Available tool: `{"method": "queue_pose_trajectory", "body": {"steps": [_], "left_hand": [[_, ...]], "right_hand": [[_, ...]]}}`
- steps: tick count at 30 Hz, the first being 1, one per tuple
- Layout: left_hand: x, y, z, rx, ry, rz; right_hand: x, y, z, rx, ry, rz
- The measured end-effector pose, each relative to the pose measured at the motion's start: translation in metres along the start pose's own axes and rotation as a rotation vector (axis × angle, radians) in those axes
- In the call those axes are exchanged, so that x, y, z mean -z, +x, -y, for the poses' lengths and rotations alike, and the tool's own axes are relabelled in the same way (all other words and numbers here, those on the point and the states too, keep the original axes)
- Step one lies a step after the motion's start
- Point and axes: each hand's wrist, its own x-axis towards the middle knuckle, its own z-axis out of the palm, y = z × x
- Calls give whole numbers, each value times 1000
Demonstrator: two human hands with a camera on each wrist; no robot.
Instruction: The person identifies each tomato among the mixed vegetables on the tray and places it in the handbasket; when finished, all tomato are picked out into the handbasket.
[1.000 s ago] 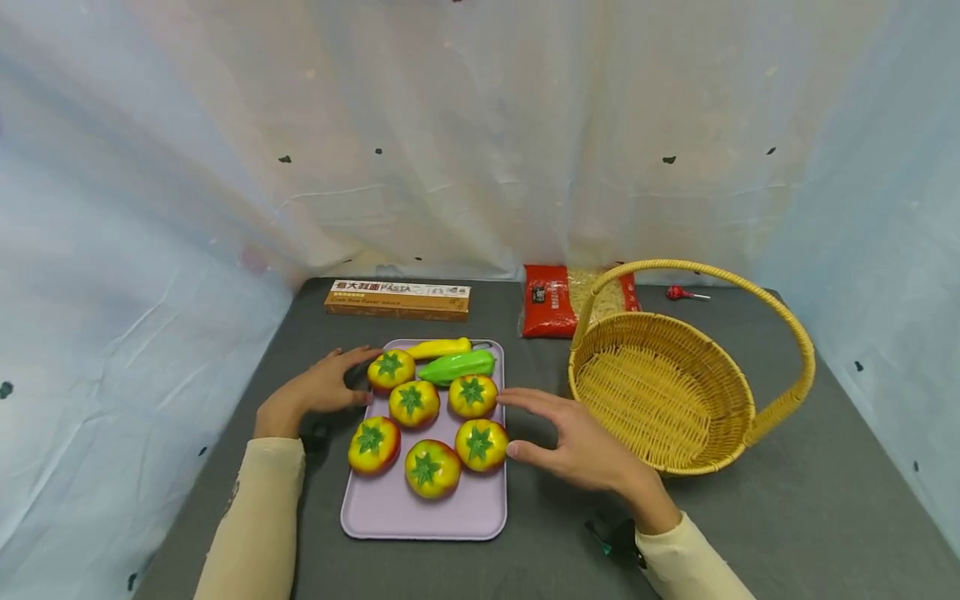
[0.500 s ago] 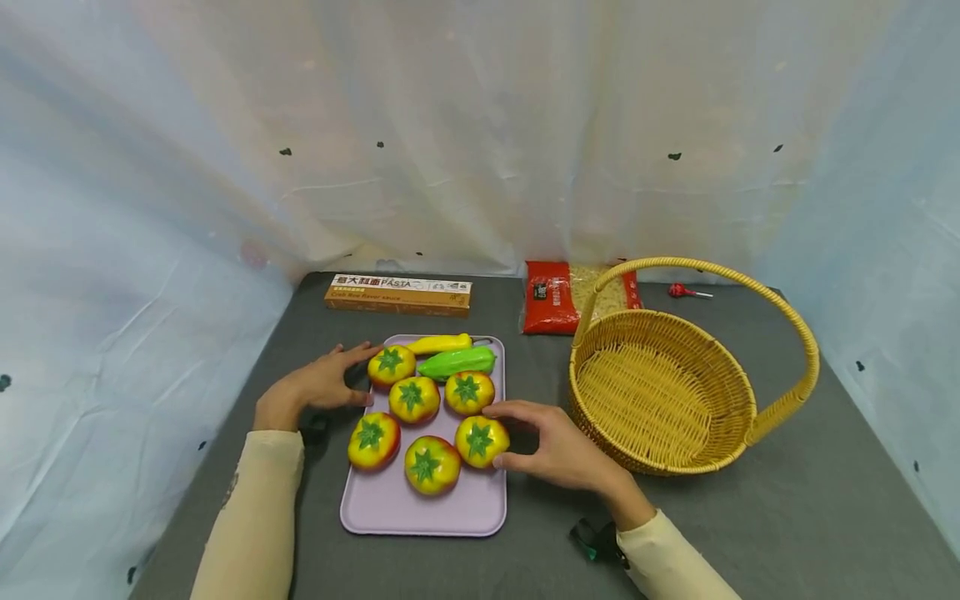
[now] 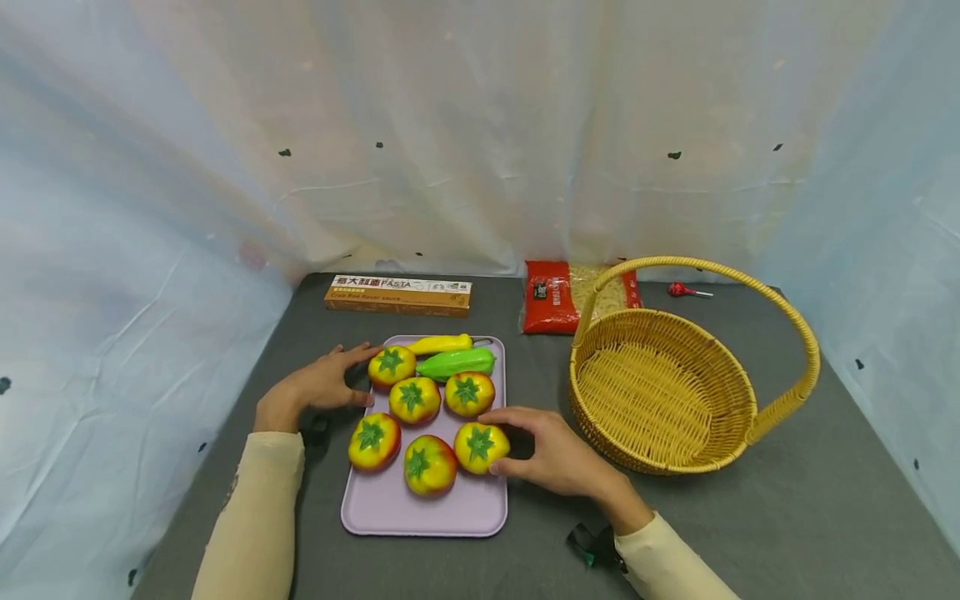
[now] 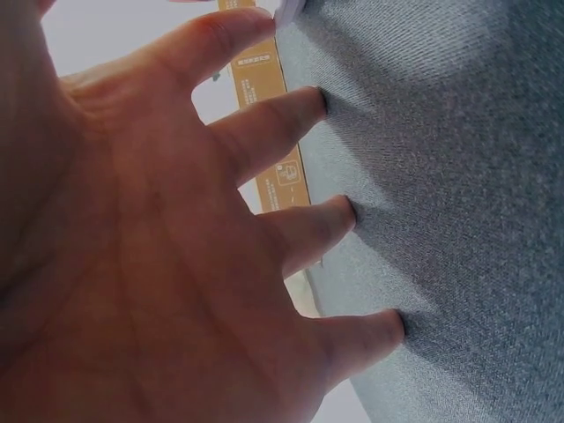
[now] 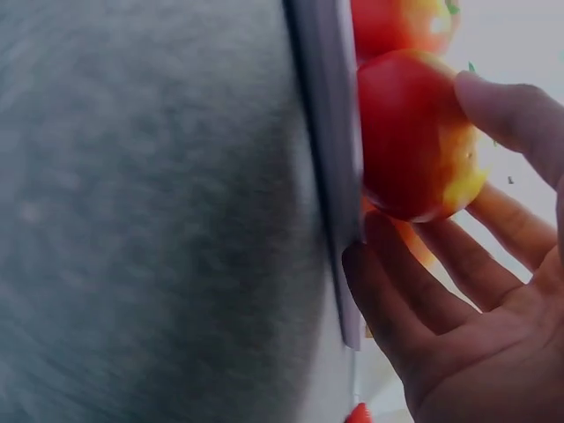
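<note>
A lilac tray (image 3: 420,521) holds several yellow-red tomatoes with green leaf tops, a yellow pepper (image 3: 442,344) and a green pepper (image 3: 456,364). My right hand (image 3: 558,454) reaches over the tray's right edge and holds the front right tomato (image 3: 480,447) between thumb and fingers; the right wrist view shows the thumb on one side of this tomato (image 5: 414,132), fingers on the other. At the tray's left edge rests my left hand (image 3: 318,385), fingers spread, beside the back left tomato (image 3: 392,367). In the left wrist view the fingertips (image 4: 330,220) touch the dark tabletop.
A yellow wicker basket (image 3: 652,467) with a tall handle stands right of the tray. Behind lie a pasta box (image 3: 397,296), a red bag of pasta (image 3: 551,300) and a red lollipop (image 3: 678,289). White sheeting encloses the table's back and sides.
My right hand has moved left from the tray's edge and taken hold of the front right tomato. The front middle tomato has tipped slightly left. My left hand stays put.
</note>
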Motion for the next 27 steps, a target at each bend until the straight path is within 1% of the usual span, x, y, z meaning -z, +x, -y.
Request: {"method": "queue_pose_trajectory", "body": {"steps": [4,8,11,14,17,23,27], "left_hand": [[0,0,-1,2,2,-4],[0,0,-1,4,4,-7],[0,0,-1,4,3,-9],[0,0,0,1,0,-11],[0,0,1,-5,-6,-16],[-1,0,1,-11,-11,-17],[-1,1,1,-8,-10,-21]], "right_hand": [[8,-4,8,-3,16,1],[18,-10,17,12,93,-5],[30,-16,25,36,142,-28],[46,-26,32,51,144,-83],[62,-40,32,41,115,-156],[92,-80,22,-5,75,-297],[106,-104,13,-49,16,-382]]}}
